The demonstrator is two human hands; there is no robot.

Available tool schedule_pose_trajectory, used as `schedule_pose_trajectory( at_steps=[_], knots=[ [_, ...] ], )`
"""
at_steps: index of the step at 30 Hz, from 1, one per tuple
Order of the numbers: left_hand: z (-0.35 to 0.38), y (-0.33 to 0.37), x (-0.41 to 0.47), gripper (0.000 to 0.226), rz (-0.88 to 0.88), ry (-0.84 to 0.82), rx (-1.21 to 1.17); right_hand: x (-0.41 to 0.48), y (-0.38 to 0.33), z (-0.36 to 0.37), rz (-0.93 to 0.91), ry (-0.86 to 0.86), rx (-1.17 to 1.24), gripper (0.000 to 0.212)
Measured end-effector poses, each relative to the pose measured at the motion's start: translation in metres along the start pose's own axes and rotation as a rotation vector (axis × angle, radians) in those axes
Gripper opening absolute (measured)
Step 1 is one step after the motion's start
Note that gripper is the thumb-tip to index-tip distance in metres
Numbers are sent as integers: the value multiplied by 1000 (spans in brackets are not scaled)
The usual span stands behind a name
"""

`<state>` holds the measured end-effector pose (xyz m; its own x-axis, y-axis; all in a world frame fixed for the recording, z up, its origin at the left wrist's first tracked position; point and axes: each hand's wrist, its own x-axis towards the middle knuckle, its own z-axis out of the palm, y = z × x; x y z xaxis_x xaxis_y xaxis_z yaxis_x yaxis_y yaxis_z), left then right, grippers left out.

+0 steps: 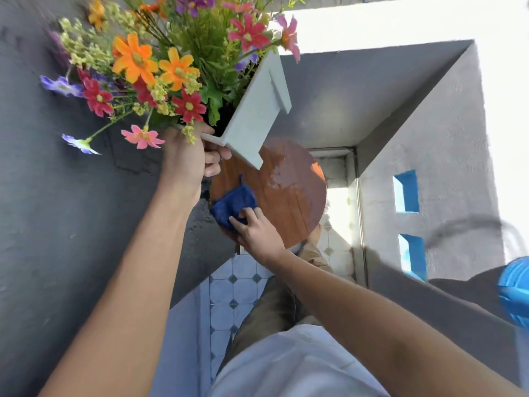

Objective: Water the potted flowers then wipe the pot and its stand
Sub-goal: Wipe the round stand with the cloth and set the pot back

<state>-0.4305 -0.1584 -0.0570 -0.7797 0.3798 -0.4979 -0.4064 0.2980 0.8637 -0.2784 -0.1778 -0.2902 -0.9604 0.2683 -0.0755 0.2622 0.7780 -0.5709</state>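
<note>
My left hand (189, 156) grips the rim of a pale grey square flower pot (254, 110) and holds it lifted and tilted above the stand. Orange, red, pink and purple flowers (148, 70) spill out of the pot toward the upper left. Below it is the round brown wooden stand top (292, 196), with a pale wet patch near its far side. My right hand (257, 230) presses a dark blue cloth (233, 206) flat on the near left part of the stand top.
A dark grey wall (57, 210) runs along the left. A light grey ledge wall (429, 167) with blue openings stands to the right. A blue bucket (515, 290) sits at the right edge. Tiled floor (237, 285) and my legs lie below.
</note>
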Motion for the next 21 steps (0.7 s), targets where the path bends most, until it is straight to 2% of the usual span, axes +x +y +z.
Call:
schedule_pose_trajectory(
  at_steps=[3,6,9,12,16,19,21],
  knots=[
    [-1,-4,2,28,-15,-9,14,-32,-2,7,-99,-32,5,42],
    [-1,-7,3,30,-26,-17,12,-53,24,-8,-108,6,17,40],
    [-1,-8,2,29,-30,-20,9,-61,66,-35,3,64,-16,41],
    [-2,-9,2,26,-25,-24,21,-50,109,-60,234,177,-34,43],
    [-3,-10,1,27,-24,-24,37,-28,128,-77,434,244,-15,40],
    [-2,-8,1,27,-20,-24,35,-27,110,-68,431,267,-25,39],
    [-1,-6,3,27,-16,-24,30,-33,92,-56,334,215,-31,42]
  ],
)
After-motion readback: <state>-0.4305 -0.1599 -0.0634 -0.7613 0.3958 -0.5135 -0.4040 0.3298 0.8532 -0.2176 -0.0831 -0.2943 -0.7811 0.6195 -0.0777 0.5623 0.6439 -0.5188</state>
